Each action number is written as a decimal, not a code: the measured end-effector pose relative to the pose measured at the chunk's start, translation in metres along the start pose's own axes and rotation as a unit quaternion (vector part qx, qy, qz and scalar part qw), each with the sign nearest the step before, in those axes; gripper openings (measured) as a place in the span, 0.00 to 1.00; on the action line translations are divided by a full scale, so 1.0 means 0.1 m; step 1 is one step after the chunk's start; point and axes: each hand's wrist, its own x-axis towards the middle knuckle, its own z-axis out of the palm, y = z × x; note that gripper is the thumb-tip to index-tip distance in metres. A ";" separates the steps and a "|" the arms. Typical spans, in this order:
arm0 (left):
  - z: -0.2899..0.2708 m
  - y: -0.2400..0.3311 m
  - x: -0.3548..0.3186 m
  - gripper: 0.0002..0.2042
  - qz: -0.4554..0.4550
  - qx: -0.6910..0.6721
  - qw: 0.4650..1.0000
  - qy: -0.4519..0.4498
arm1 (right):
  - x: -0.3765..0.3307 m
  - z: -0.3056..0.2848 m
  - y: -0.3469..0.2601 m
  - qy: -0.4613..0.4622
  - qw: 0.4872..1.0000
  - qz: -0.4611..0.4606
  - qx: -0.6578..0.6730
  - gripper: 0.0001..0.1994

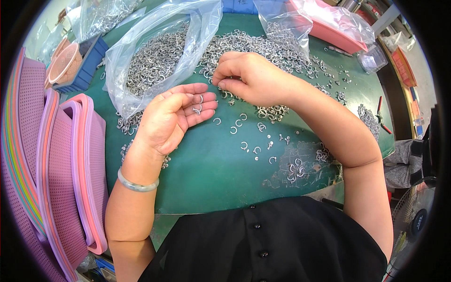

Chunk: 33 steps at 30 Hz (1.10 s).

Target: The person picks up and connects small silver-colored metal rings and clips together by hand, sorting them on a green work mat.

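Note:
My left hand (176, 115) lies palm up over the green table (211, 169), and two small silver open rings (198, 105) rest on its fingers. My right hand (249, 77) hovers just right of those fingertips, thumb and forefinger pinched together at the edge of a big heap of silver rings (263, 47); whether a ring sits in the pinch is hidden. Loose rings (244, 134) lie scattered on the table below both hands. A pale green bangle (137, 184) circles my left wrist.
A clear plastic bag (150, 61) full of rings lies open at upper left. Stacked pink and purple mesh trays (70, 164) line the left side. A red basket (336, 28) stands at the back right, red-handled pliers (381, 115) at the far right, a fan (416, 221) at lower right.

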 end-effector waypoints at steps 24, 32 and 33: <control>0.09 -0.10 -0.01 0.14 0.130 0.457 0.878 0.055 | -0.01 0.01 0.00 -0.081 0.991 0.011 -0.106 0.05; 0.12 -0.08 -0.06 0.11 0.140 0.620 0.772 0.017 | -0.05 -0.01 0.00 -0.114 0.989 -0.004 -0.094 0.05; 0.12 -0.08 -0.06 0.11 0.140 0.620 0.772 0.017 | -0.03 0.00 0.00 -0.105 0.990 -0.006 -0.095 0.05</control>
